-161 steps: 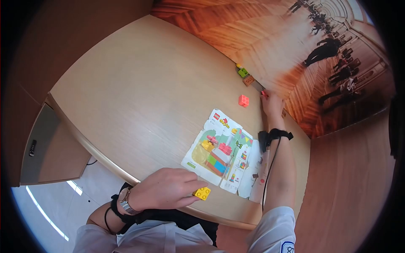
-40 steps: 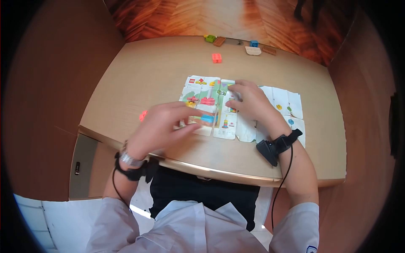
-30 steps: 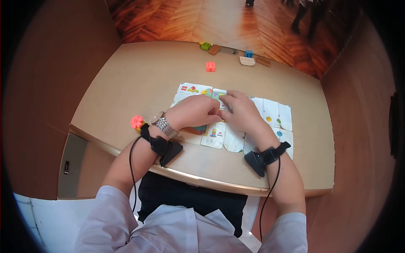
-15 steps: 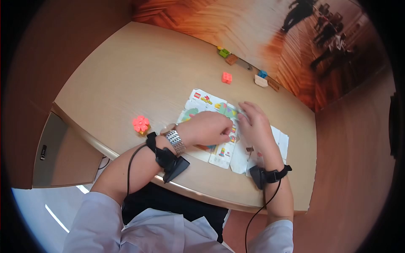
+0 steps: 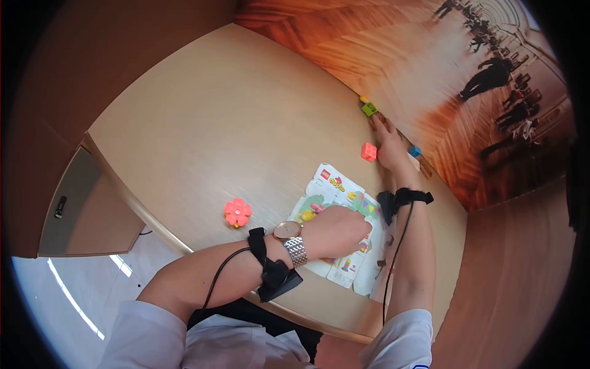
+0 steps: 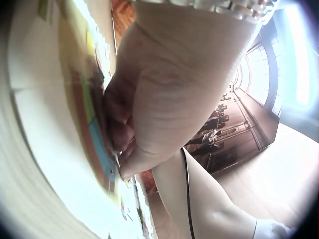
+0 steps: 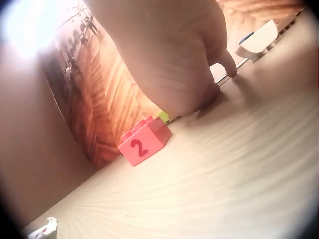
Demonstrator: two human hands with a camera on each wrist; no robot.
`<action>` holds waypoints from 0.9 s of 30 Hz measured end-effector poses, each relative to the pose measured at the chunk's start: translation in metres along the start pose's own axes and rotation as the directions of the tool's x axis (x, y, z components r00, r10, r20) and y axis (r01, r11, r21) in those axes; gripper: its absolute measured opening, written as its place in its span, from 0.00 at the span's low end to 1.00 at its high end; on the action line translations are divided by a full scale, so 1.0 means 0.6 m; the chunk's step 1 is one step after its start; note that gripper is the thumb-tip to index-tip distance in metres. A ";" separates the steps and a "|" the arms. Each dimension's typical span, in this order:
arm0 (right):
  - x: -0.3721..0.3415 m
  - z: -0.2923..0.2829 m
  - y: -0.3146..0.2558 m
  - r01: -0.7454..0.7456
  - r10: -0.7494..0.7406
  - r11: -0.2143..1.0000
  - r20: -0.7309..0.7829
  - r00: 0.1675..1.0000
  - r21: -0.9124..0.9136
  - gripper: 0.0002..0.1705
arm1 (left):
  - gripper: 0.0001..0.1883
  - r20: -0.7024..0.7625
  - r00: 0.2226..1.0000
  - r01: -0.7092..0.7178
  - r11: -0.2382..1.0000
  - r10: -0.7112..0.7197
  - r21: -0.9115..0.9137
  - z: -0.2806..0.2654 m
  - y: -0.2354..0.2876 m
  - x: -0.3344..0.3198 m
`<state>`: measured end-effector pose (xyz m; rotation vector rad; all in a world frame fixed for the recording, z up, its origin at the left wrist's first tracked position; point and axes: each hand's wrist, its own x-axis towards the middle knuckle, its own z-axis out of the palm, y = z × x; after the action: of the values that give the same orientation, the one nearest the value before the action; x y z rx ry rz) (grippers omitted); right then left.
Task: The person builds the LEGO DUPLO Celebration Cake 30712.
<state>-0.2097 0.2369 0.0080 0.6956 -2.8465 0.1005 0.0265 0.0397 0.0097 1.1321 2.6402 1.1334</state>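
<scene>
Green Duplo brick [image 5: 369, 109]: beyond the Duplo leaflet [image 5: 326, 194], at the fingertips of the right hand [image 5: 391, 144]; grip hidden, cannot tell. Left hand [image 5: 335, 232]: over the leaflet, fingers curled, perhaps marking a place; any pinch unclear.

Pale wood-look surface [image 5: 184, 123], brown panels [image 5: 123, 49] boxing in both sides, huge orangey photo mural [image 5: 393, 55] across the back. Grey-doored cabinet [image 5: 92, 215] lower left, plus pale floor [image 5: 117, 292] with bright light streaks [image 5: 120, 265].

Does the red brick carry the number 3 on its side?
No, the right wrist view shows a dark number 2 on the side of the red brick.
</scene>
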 end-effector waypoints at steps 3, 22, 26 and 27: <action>0.001 -0.009 -0.010 0.039 -0.033 0.990 -0.050 0.998 0.134 0.38 | 0.10 -0.014 1.000 -0.013 1.000 0.013 -0.003 0.003 -0.005 -0.002; -0.342 -0.205 -0.159 -0.140 0.198 0.858 -0.067 0.978 0.494 0.29 | 0.09 -0.397 0.914 0.016 0.984 -0.085 -0.175 -0.067 0.019 0.017; -0.469 -0.234 -0.251 -0.075 0.067 0.717 0.039 0.997 0.693 0.21 | 0.09 -0.490 0.871 -0.064 0.995 0.016 -0.081 -0.059 -0.001 0.024; -0.493 -0.246 -0.268 -0.062 -0.002 0.749 0.096 0.995 0.660 0.20 | 0.09 -0.489 0.872 -0.068 0.995 0.020 -0.080 -0.060 0.003 0.023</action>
<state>0.1487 0.2438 0.0900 0.7799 -2.8768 1.1687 0.0062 0.0275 0.0404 0.9976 2.8751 1.7376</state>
